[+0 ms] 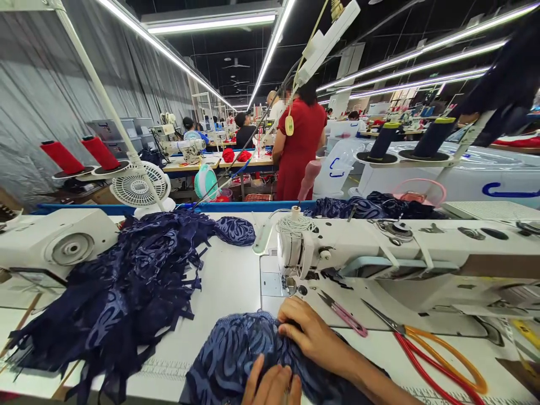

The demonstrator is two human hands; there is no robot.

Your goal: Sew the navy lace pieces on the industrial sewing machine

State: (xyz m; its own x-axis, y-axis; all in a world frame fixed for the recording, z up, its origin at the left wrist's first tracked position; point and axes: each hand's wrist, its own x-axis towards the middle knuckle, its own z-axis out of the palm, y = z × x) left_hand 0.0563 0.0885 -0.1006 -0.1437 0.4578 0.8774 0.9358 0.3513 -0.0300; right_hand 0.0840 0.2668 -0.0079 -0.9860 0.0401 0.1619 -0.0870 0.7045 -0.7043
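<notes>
Two hands: in the head view I see both on the blue patterned cloth [228,349].
Left hand [274,387]: laid on the cloth, its leftmost finger apart from the others; the lower edge cuts it off, so I cannot tell whether it grips.
Right hand [306,332]: fingers curled, thumb and forefinger together, clamped on the cloth's upper right edge.
Cloth: on the white table [230,275], on my side of the sewing machine [337,242].
Cutters: pink snips [343,315] near the right hand; scissors [397,327] with orange and red handles farther right.
Dark pile [139,275]: left on the table, navy strips hanging from it.
Fan [139,185]: white, behind the pile.
Person in red [300,140]: standing beyond the table.
</notes>
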